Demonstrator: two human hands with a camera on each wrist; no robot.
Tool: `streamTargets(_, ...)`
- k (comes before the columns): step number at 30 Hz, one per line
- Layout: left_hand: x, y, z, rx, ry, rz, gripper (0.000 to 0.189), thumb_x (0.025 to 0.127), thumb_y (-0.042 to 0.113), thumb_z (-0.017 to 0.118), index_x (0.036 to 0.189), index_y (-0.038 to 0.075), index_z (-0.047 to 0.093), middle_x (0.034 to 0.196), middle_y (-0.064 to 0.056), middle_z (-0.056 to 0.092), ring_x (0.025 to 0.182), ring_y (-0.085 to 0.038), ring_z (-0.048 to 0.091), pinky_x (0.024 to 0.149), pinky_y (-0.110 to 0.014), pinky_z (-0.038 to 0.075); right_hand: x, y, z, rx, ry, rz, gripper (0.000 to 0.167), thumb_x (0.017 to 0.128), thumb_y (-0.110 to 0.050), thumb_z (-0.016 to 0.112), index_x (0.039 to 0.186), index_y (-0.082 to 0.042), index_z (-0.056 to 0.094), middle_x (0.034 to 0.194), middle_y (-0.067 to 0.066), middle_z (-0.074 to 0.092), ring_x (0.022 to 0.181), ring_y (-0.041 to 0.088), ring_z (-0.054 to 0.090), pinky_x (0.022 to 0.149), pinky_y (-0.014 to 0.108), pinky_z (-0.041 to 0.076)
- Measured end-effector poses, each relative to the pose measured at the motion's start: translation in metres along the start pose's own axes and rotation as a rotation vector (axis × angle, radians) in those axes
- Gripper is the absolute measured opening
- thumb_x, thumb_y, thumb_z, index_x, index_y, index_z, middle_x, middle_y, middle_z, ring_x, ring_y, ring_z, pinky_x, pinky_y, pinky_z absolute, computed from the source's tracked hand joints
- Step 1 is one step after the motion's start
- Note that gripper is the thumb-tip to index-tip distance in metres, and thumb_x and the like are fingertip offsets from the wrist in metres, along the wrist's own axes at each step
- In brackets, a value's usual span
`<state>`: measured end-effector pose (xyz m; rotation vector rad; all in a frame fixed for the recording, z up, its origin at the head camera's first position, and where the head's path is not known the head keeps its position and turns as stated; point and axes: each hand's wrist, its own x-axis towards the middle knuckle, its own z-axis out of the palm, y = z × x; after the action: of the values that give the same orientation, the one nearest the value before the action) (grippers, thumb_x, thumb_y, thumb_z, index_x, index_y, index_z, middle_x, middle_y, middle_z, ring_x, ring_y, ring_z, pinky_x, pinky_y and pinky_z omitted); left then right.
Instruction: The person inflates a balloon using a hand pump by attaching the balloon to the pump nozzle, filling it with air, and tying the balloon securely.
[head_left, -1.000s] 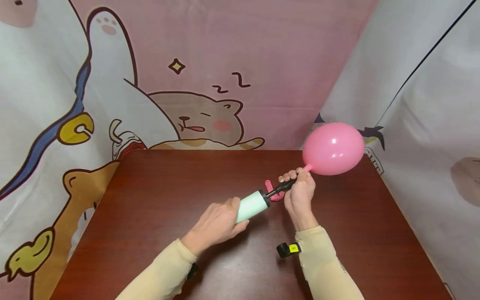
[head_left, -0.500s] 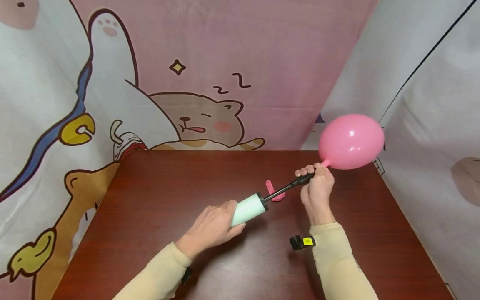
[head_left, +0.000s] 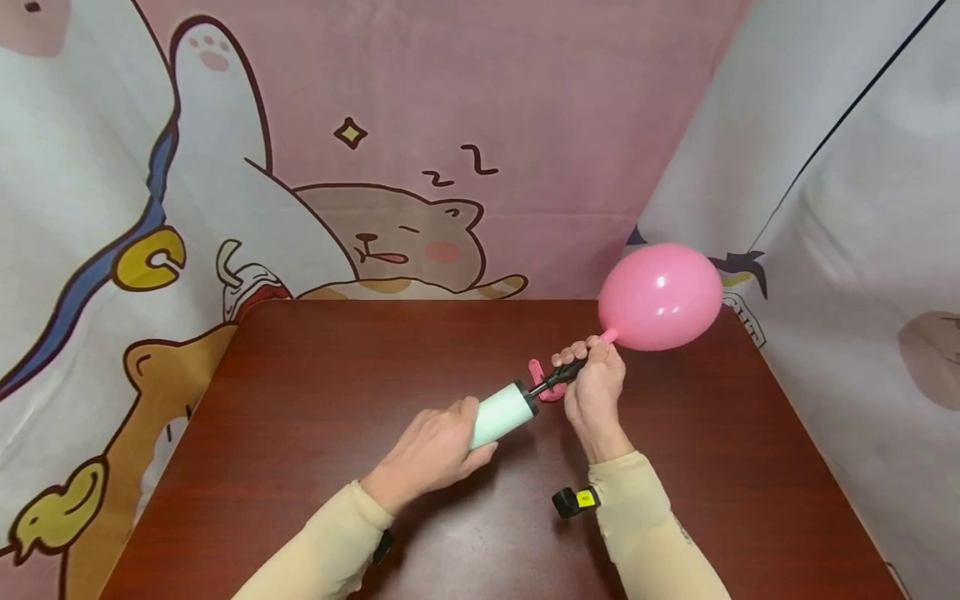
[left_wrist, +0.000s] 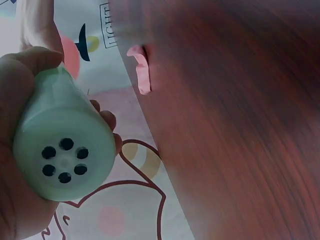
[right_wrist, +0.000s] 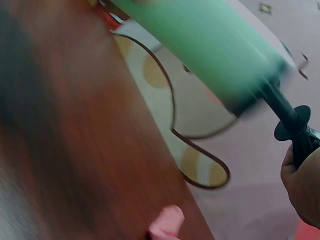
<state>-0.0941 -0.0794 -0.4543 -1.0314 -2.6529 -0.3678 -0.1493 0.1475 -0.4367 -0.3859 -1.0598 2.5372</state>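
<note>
A mint-green hand pump (head_left: 501,415) is held above the table, and my left hand (head_left: 427,450) grips its barrel. Several holes dot the end of the pump barrel (left_wrist: 65,155) in the left wrist view. My right hand (head_left: 598,392) grips the black nozzle end (head_left: 567,372), with its thumb side at the neck of an inflated pink balloon (head_left: 662,297). Only a short length of the black rod shows between barrel and right hand. Where the balloon neck meets the nozzle is hidden by the fingers. A limp pink balloon (head_left: 536,368) lies on the table behind the pump.
The brown wooden table (head_left: 337,358) extends around both hands. Cartoon-printed cloth (head_left: 562,125) hangs behind it and at both sides. A black wrist camera (head_left: 567,502) sits by the right sleeve.
My right hand and the inflated balloon moved right and away, drawing out the rod, then came back left toward the barrel. The left hand shifted only slightly. The limp balloon stayed put.
</note>
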Motion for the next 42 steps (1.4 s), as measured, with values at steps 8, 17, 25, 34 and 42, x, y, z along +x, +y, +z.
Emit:
streamTargets(8, 0.005, 0.005, 0.001, -0.023, -0.014, -0.052, 0.049, 0.087, 0.042, 0.079, 0.097, 0.003, 0.052, 0.073, -0.001, 0.054, 0.054, -0.010, 0.050, 0.046, -0.027, 0.044, -0.012, 0.014, 0.011, -0.082, -0.042, 0.030, 0.030, 0.114, -0.022, 0.031, 0.087, -0.010, 0.039, 0.069, 0.000, 0.041, 0.060, 0.014, 0.043, 0.061, 0.030, 0.046)
streamTargets(17, 0.011, 0.005, 0.001, -0.094, -0.077, -0.073, 0.052, 0.087, 0.038, 0.080, 0.113, 0.004, 0.051, 0.082, -0.001, 0.054, 0.062, -0.012, 0.052, 0.050, -0.026, 0.044, -0.013, 0.016, 0.012, -0.103, -0.039, 0.024, 0.030, 0.113, -0.022, 0.032, 0.087, -0.010, 0.039, 0.069, 0.000, 0.042, 0.059, 0.013, 0.045, 0.062, 0.031, 0.049)
streamTargets(25, 0.026, 0.008, 0.002, -0.155, -0.099, -0.056, 0.074, 0.089, 0.035, 0.078, 0.148, 0.010, 0.039, 0.094, -0.005, 0.059, 0.065, -0.012, 0.054, 0.054, -0.027, 0.046, -0.018, 0.025, 0.013, -0.115, -0.045, 0.022, 0.028, 0.113, -0.023, 0.030, 0.090, -0.011, 0.040, 0.071, -0.001, 0.042, 0.060, 0.013, 0.046, 0.060, 0.026, 0.046)
streamTargets(34, 0.031, 0.010, 0.002, -0.096, -0.099, 0.013, 0.046, 0.088, 0.027, 0.072, 0.124, 0.012, 0.048, 0.084, -0.001, 0.049, 0.057, -0.010, 0.046, 0.047, -0.024, 0.037, -0.024, 0.034, 0.010, -0.085, -0.087, 0.036, 0.027, 0.113, -0.020, 0.029, 0.090, -0.011, 0.040, 0.072, 0.000, 0.041, 0.062, 0.014, 0.046, 0.061, 0.027, 0.045)
streamTargets(42, 0.033, 0.013, 0.000, -0.081, -0.149, 0.001, 0.050, 0.088, 0.029, 0.071, 0.127, 0.011, 0.047, 0.085, -0.002, 0.050, 0.055, -0.010, 0.044, 0.046, -0.023, 0.036, -0.021, 0.030, 0.008, -0.086, -0.099, 0.085, 0.027, 0.113, -0.019, 0.032, 0.089, -0.010, 0.041, 0.073, 0.000, 0.042, 0.064, 0.014, 0.046, 0.065, 0.028, 0.047)
